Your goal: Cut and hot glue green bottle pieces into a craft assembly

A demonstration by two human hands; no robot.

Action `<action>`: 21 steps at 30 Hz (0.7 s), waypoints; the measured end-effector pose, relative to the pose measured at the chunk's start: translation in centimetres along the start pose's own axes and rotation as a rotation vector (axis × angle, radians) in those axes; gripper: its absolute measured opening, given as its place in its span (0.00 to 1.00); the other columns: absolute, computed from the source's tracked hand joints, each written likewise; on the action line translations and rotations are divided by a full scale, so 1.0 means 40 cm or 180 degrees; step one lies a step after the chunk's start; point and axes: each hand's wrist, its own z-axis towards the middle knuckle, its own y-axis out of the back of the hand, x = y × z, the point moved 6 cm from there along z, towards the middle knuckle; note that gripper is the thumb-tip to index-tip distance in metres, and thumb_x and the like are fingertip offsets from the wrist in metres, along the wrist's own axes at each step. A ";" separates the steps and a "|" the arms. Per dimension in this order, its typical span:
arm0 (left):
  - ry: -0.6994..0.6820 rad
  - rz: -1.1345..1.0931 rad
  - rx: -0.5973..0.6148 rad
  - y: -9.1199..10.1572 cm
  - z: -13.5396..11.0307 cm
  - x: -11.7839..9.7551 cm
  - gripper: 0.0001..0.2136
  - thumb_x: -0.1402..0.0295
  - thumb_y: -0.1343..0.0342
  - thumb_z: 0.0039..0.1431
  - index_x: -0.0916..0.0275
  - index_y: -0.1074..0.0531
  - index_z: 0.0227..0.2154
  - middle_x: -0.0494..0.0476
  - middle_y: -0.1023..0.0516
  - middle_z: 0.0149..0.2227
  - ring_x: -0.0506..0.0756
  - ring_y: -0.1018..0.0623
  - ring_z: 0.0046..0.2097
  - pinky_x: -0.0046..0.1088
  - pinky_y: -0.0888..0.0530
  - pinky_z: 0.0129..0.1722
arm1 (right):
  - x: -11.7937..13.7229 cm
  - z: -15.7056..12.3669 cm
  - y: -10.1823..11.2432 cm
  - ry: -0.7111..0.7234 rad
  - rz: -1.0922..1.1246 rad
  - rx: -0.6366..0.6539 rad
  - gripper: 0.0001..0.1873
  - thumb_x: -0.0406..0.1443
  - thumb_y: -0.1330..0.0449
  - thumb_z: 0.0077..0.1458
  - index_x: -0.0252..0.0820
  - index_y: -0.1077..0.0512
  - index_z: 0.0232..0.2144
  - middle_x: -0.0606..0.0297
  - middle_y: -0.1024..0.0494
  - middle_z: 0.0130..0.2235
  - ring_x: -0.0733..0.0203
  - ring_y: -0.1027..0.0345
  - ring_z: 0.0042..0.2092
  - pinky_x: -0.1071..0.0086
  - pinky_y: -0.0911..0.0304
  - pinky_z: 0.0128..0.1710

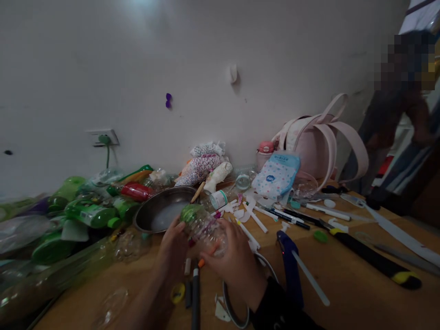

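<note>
Between my hands is a clear plastic bottle piece (pixel 203 229), held tilted above the wooden table, with something green at its far left end. My left hand (pixel 173 245) curls against its left side. My right hand (pixel 237 259) wraps round its right end, with the thumb underneath. Something orange shows near my right thumb. Just behind the bottle piece stands a metal bowl (pixel 151 213) with pale contents. Below my hands lie a dark marker (pixel 195 298) and a yellow ring-like piece (pixel 178 292). A metal hoop (pixel 225 298) sits partly hidden under my right wrist.
Green and clear bottles (pixel 92 211) pile up at left. To the right lie a blue glue gun (pixel 290 270), a black-and-yellow-handled tool (pixel 371 259), and several white pens. A pink bag (pixel 314 146) and a dotted packet (pixel 277 176) stand by the wall. A person (pixel 392 114) is at far right.
</note>
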 end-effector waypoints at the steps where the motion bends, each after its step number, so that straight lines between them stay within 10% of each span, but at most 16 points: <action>1: 0.0009 0.0014 0.0002 0.001 0.001 0.002 0.15 0.60 0.34 0.41 0.60 0.25 0.33 0.52 0.19 0.33 0.56 0.21 0.36 0.30 0.26 0.36 | 0.003 0.001 0.002 0.0039 -0.0077 0.0002 0.34 0.33 0.30 0.37 0.37 0.34 0.49 0.52 0.25 0.47 0.45 0.33 0.50 0.50 0.37 0.51; 21: -0.0257 0.0070 -0.0607 0.040 0.020 0.005 0.17 0.66 0.30 0.32 0.61 0.27 0.29 0.47 0.20 0.26 0.50 0.24 0.25 0.24 0.29 0.28 | 0.015 0.000 0.000 0.0303 -0.0372 0.0094 0.34 0.34 0.30 0.37 0.35 0.32 0.49 0.53 0.27 0.47 0.46 0.36 0.50 0.51 0.38 0.52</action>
